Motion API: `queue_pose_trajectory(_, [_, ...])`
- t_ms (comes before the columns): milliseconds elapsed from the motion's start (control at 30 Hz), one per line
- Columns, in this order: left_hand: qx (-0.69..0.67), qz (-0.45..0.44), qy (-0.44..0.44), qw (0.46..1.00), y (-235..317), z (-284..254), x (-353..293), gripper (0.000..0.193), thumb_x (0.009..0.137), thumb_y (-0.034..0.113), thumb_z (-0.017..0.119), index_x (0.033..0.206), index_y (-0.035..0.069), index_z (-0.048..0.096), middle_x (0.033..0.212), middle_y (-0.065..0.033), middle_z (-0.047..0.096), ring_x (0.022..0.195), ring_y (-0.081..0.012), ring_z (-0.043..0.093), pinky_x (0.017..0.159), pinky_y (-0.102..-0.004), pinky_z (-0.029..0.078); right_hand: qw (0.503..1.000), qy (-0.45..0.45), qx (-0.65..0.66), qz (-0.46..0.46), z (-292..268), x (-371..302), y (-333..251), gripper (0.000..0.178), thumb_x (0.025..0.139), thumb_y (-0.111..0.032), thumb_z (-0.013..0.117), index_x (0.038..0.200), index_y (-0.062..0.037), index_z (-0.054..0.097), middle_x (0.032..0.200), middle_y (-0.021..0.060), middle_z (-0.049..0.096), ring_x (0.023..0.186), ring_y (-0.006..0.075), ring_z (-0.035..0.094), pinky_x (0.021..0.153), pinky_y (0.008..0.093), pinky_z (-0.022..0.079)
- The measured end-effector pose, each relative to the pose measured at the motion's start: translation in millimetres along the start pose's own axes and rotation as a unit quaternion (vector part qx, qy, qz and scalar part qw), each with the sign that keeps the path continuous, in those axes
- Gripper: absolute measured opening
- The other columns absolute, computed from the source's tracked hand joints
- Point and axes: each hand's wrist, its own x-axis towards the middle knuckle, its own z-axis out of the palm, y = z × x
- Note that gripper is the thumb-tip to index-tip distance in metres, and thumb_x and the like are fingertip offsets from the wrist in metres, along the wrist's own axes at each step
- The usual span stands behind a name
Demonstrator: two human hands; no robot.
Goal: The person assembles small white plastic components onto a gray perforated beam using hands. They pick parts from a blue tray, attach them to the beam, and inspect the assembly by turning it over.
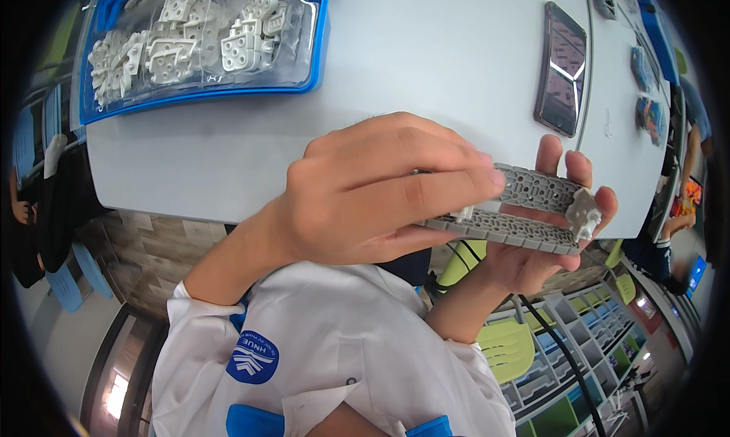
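Observation:
Both hands hold one frame of plastic building parts above the near edge of the table. Two long grey perforated beams (525,234) run side by side with a gap between them, and a white connector piece (584,214) joins them at the right end. My left hand (365,186) lies over the left end, fingers stretched along the beams and closed on it; another small white part peeks out under the fingertips. From below and behind, my right hand (532,264) grips the right end, its fingertips showing past the far beam. The frame's left end is hidden by my left hand.
A blue-rimmed clear box (315,57) of white plastic parts stands at the far left of the white table (426,64). At the right lies a phone (563,68). Small bagged parts lie beyond it. Green chairs (506,349), shelves and other people surround the table.

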Motion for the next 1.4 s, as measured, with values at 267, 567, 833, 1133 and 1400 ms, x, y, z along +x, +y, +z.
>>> queue_pose_trajectory(267, [-0.012,0.008,0.027,1.000,5,3,-5,0.042,0.075,0.002,0.098,0.114,0.003,0.086,0.108,-0.0130,0.082,0.099,-0.0350,0.084,0.083,-0.0401,0.073,0.998,-0.010,0.030,0.053,14,-11,1,0.117,0.091,-0.021,0.099,0.179,-0.0255,0.023,0.166,0.0303,0.053,0.153,0.0557,0.055,0.127,0.0641,0.053])
queue_pose_trajectory(567, [-0.019,-0.003,0.040,0.999,5,4,-7,0.041,0.072,0.000,0.099,0.111,0.003,0.087,0.104,-0.0112,0.082,0.098,-0.0331,0.084,0.082,-0.0383,0.073,0.993,-0.013,0.113,0.041,24,-2,11,0.078,0.088,0.002,0.093,0.146,-0.0208,0.045,0.141,0.0306,0.066,0.148,0.0553,0.060,0.128,0.0642,0.052])
queue_pose_trajectory(833, [-0.035,-0.030,0.001,0.999,5,-2,-4,0.043,0.071,0.001,0.101,0.111,0.001,0.085,0.103,-0.0125,0.083,0.098,-0.0331,0.084,0.080,-0.0384,0.070,0.996,-0.011,0.082,0.022,22,1,14,0.074,0.089,-0.011,0.096,0.144,-0.0127,0.047,0.132,0.0337,0.070,0.134,0.0538,0.071,0.120,0.0667,0.058])
queue_pose_trajectory(1133, [0.059,-0.098,-0.079,0.990,2,-10,13,0.049,0.078,0.027,0.103,0.117,0.006,0.084,0.116,-0.0098,0.085,0.106,-0.0313,0.081,0.098,-0.0463,0.057,0.954,0.056,-0.237,0.173,38,10,-27,0.077,0.109,-0.046,0.078,0.153,0.0096,0.047,0.126,0.0252,0.067,0.123,0.0305,0.067,0.106,0.0482,0.060])
queue_pose_trajectory(1400, [0.069,-0.105,-0.083,0.989,24,0,31,0.030,0.084,0.025,0.097,0.107,0.009,0.087,0.096,-0.0074,0.082,0.082,-0.0215,0.075,0.084,-0.0349,0.053,0.940,0.175,-0.192,0.219,54,12,-26,0.063,0.091,-0.027,0.090,0.138,0.0062,0.064,0.124,0.0138,0.073,0.108,0.0188,0.072,0.096,0.0317,0.056])
